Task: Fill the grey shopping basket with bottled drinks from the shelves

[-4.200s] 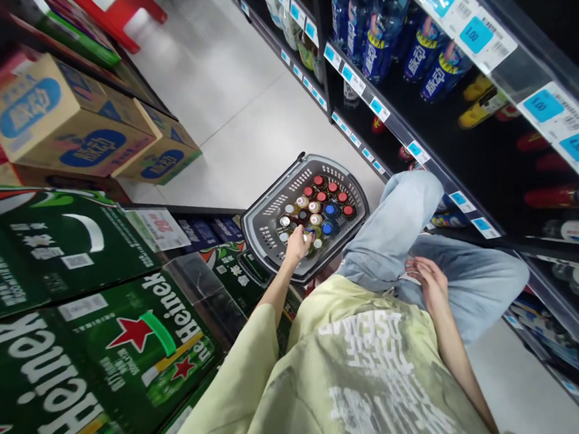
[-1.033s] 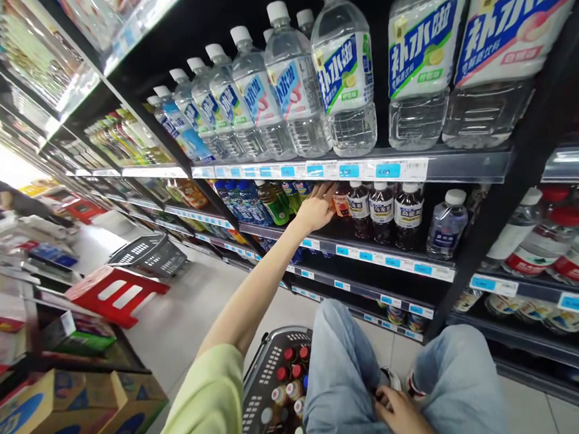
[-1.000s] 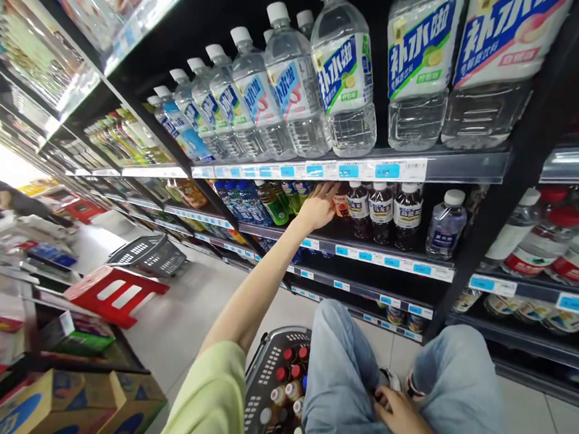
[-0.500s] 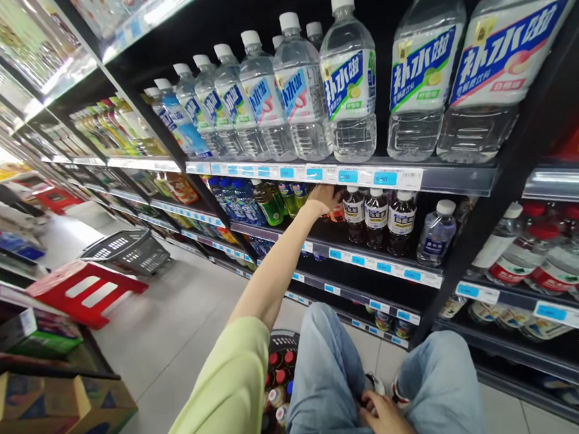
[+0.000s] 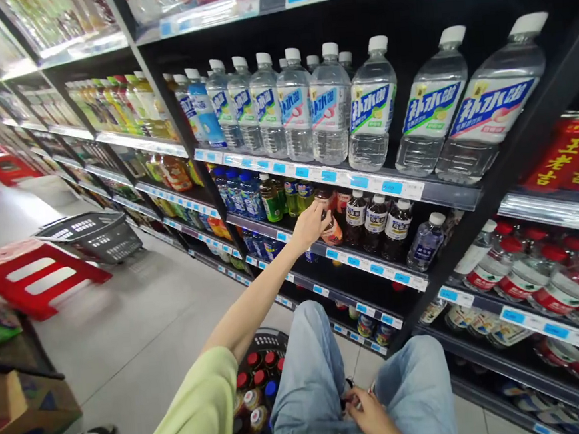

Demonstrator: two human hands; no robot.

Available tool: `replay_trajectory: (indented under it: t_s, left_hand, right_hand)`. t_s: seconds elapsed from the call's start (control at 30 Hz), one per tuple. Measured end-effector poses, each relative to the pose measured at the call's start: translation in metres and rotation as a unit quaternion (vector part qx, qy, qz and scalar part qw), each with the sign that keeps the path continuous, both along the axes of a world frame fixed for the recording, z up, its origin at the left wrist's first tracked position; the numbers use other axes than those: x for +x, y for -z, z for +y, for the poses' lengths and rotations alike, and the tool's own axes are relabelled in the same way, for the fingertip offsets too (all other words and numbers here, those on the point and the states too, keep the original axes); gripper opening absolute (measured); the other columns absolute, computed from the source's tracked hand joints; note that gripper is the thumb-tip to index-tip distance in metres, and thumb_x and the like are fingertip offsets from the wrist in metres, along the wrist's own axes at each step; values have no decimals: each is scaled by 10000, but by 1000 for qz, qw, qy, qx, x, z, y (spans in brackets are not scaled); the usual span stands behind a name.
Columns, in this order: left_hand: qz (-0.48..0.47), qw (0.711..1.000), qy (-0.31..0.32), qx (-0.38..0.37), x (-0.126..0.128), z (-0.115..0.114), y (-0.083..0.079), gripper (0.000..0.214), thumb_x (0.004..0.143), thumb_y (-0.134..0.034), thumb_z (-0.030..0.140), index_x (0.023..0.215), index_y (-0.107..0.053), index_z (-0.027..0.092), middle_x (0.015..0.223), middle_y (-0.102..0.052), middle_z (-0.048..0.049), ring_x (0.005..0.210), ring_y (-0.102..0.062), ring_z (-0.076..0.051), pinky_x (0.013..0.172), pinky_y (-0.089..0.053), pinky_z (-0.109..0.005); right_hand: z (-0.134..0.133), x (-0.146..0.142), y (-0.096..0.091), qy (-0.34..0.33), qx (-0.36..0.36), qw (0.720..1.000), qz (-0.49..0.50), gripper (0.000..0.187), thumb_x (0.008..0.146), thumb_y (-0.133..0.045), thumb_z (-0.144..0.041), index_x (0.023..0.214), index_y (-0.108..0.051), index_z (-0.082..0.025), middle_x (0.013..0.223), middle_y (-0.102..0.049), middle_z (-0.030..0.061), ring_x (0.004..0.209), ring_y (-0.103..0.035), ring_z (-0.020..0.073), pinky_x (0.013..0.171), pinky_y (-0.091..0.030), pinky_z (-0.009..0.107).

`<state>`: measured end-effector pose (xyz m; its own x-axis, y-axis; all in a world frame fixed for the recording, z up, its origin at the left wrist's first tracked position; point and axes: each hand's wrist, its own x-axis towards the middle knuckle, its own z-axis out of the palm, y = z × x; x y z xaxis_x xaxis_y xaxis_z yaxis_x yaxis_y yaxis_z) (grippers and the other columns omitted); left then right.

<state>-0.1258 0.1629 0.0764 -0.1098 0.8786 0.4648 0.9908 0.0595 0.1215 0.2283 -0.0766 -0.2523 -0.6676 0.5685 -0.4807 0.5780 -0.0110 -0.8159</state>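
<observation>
The right hand (image 5: 370,414) rests between the knees (image 5: 421,367), fingers curled; whether it holds anything I cannot tell. The left hand (image 5: 310,227), deeper in half a second ago, now grasps an orange-labelled bottle (image 5: 331,233) near the front of the shelf (image 5: 374,269). Pale tiles (image 5: 178,333) stretch to a grey basket (image 5: 93,238).

Left hand (image 5: 313,224) — on orange-labelled bottle (image 5: 333,232)
</observation>
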Motion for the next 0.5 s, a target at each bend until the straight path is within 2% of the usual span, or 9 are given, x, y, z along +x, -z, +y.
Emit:
replay_trajectory:
  t_s: [0.07, 0.13, 0.17, 0.2, 0.3, 0.4, 0.43, 0.5]
  left_hand:
    - [-11, 999, 0, 33, 1, -20, -8, 142, 1068, -547, 283, 995, -626, 191, 1005, -656, -83, 945, -698, -212, 864, -565, -311]
    - [-23, 998, -4, 63, 7, -42, -18, 163, 1065, -544, 294, 958, -621, 198, 978, -644, -74, 888, -674, -200, 826, -549, -309]
    - [-33, 997, -1, 74, 12, -53, -23, 170, 1063, -542, 298, 951, -622, 199, 975, -642, -72, 869, -663, -195, 811, -540, -309]
    - [-47, 996, 6, 79, 18, -65, -28, 172, 1060, -544, 301, 948, -625, 199, 975, -642, -70, 855, -655, -190, 802, -531, -309]
    - [-99, 992, 55, 48, 38, -105, -36, 156, 1035, -570, 294, 934, -638, 197, 947, -647, -55, 831, -644, -179, 798, -517, -306]
    - [-170, 980, 104, -26, 64, -147, -29, 160, 1008, -589, 275, 879, -643, 196, 871, -648, -34, 791, -638, -170, 775, -514, -299]
    - [-197, 972, 117, -51, 73, -160, -24, 164, 1001, -591, 266, 862, -643, 197, 856, -651, -29, 776, -636, -165, 764, -513, -295]
    - [-243, 956, 137, -94, 89, -184, -11, 171, 994, -592, 256, 840, -642, 199, 849, -662, -24, 752, -629, -156, 749, -513, -289]
  right_hand:
    - [3, 0, -9, 5, 0, 1000, 10, 307, 748, -631, -674, 943, -711, -451, 894, -826, -40, 978, -797, 366, 936, -598, 510]
    - [7, -3, -25, 31, -14, 999, 39, 591, 827, -527, -838, 1087, -723, -345, 1015, -832, 64, 1007, -792, 366, 974, -603, 516]
    - [9, -5, -36, 83, -43, 993, 76, 747, 796, -555, -906, 1128, -723, -259, 1065, -822, 144, 1020, -785, 387, 980, -607, 542]
    - [12, -8, -49, 133, -75, 981, 116, 855, 745, -620, -943, 1186, -701, -215, 1106, -811, 182, 1007, -784, 389, 976, -613, 561]
    - [16, -21, -92, 216, -168, 934, 230, 936, 762, -809, -802, 1465, -540, -246, 1341, -731, 189, 1006, -787, 318, 926, -647, 529]
    - [11, -36, -133, 226, -199, 891, 341, 1026, 803, -905, -591, 1629, -341, -365, 1619, -532, 157, 1205, -742, 299, 984, -644, 494]
    - [8, -40, -143, 220, -207, 882, 361, 1073, 775, -940, -557, 1637, -325, -379, 1612, -536, 142, 1235, -733, 313, 983, -646, 494]
    - [-2, -44, -156, 198, -232, 882, 359, 1003, 781, -949, -532, 1597, -398, -345, 1431, -674, 124, 1141, -769, 320, 902, -670, 469]
